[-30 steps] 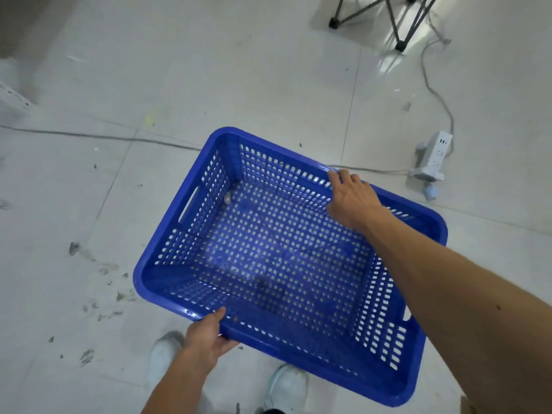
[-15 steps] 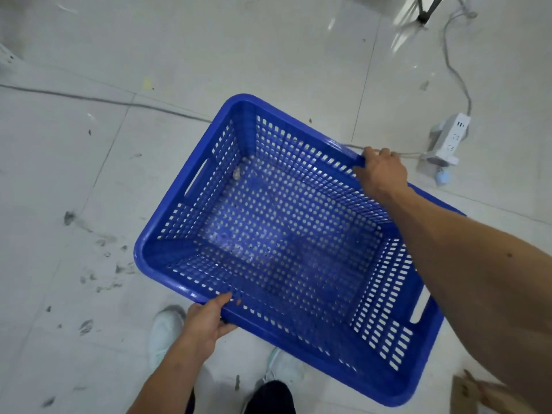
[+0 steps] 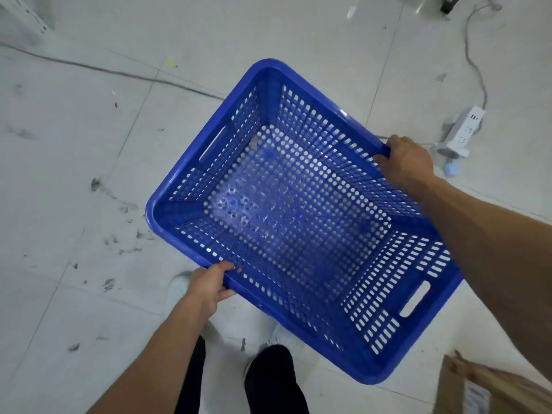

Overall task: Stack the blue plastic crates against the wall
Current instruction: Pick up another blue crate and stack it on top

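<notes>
The white tiled floor point(image 3: 74, 180) is lying open to the left. A white power strip point(image 3: 464, 131) with its grey cable point(image 3: 475, 67) is sitting toward the upper right, and what is probably a brown cardboard box point(image 3: 490, 386) is crowding the lower-right corner.

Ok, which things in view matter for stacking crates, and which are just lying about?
Job: blue crate, held by its long rims in the left hand and right hand.
Lying about: power strip, grey cable, cardboard box, floor scuffs.

Perhaps a workroom: scuffed tile floor point(image 3: 89, 174), power strip point(image 3: 466, 131).
</notes>
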Demonstrator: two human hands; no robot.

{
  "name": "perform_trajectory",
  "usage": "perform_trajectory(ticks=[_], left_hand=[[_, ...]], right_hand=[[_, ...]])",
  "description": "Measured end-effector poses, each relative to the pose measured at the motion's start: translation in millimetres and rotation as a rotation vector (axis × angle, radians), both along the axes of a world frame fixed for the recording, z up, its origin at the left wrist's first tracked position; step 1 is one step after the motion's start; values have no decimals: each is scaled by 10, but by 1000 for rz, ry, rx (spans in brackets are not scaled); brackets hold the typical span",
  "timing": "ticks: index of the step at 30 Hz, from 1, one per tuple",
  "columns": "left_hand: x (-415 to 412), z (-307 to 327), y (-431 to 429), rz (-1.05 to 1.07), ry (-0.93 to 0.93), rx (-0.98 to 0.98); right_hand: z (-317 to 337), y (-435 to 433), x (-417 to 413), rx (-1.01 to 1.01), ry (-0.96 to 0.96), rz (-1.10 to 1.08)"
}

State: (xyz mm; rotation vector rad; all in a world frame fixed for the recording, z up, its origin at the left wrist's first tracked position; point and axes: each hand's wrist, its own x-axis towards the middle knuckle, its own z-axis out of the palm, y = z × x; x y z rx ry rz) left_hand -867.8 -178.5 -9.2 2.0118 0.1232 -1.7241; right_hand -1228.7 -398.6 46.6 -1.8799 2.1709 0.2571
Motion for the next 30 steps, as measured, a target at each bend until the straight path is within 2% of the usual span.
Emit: perform_trajectory(ticks=[6, 15, 23, 30], left_hand=[[179, 565, -94, -7, -20, -44], [1008, 2134, -78, 67, -131, -98], [2099, 3584, 242, 221, -241, -193], [3188, 4341, 651, 385, -298, -284]], right_hand=[[615, 42, 161, -44, -26, 10], [2211, 83, 944, -78, -178, 61], [3559, 2, 2190, -85, -290, 223], [4467, -245, 3776, -140, -295, 451]])
